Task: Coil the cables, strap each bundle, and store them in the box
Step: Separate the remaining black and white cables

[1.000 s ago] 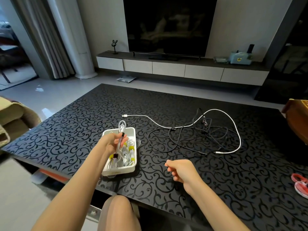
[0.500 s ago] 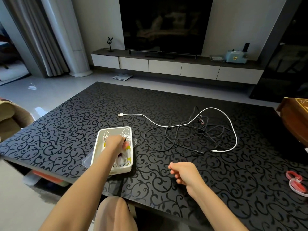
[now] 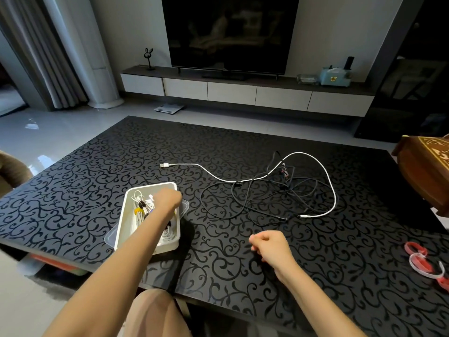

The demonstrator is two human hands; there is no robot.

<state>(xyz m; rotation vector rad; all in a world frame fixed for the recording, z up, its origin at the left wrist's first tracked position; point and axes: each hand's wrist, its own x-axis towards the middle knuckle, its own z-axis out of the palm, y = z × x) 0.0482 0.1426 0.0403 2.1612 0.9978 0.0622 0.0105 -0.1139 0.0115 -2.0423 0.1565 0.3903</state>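
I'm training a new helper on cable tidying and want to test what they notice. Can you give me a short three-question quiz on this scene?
1. True or false: the long white cable lies strapped inside the white box.
2. Which hand reaches into the white box? A) left hand B) right hand C) neither
3. What colour are the other cables tangled with the long white cable on the table?

Key:
1. False. It sprawls loose on the table.
2. A.
3. Black.
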